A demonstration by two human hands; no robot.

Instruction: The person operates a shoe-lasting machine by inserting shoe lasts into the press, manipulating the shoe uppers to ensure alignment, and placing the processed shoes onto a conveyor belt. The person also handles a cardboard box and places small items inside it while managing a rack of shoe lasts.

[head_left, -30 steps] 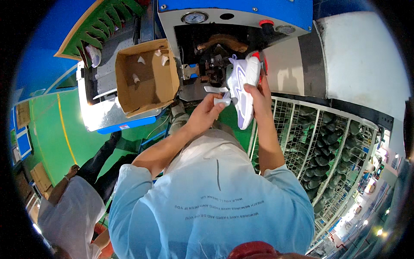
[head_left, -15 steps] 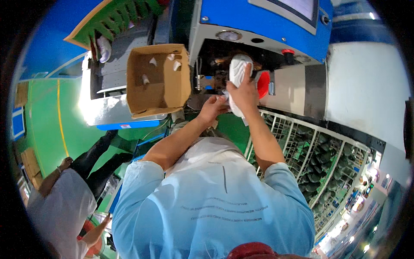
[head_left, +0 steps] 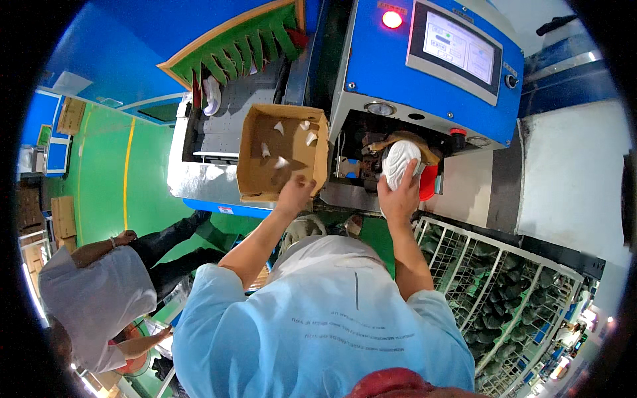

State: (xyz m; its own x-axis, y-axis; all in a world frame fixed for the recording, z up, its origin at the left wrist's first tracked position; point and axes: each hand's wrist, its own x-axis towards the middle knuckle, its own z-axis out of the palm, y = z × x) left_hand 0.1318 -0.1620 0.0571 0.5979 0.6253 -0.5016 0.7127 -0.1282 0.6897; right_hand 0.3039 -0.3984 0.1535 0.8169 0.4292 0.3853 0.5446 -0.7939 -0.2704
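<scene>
Factory floor's painted green with a yellow line, and at the blue press machine (head_left: pixel 424 73) the right hand (head_left: pixel 398 199) grips a white shoe (head_left: pixel 400 161) in its opening while the left hand (head_left: pixel 295 194), fingers loose, rests on the cardboard box (head_left: pixel 282 156) beside it.

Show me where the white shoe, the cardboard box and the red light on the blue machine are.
white shoe (head_left: pixel 400 161), head view, on its sole
cardboard box (head_left: pixel 251 176), head view, left wall
red light (head_left: pixel 391 19), head view, its centre

Right hand (head_left: pixel 398 198) covered the white shoe's (head_left: pixel 400 161) lower part; left hand's (head_left: pixel 294 194) fingers hidden behind cardboard box (head_left: pixel 282 159) edge; scraps inside too small.
</scene>
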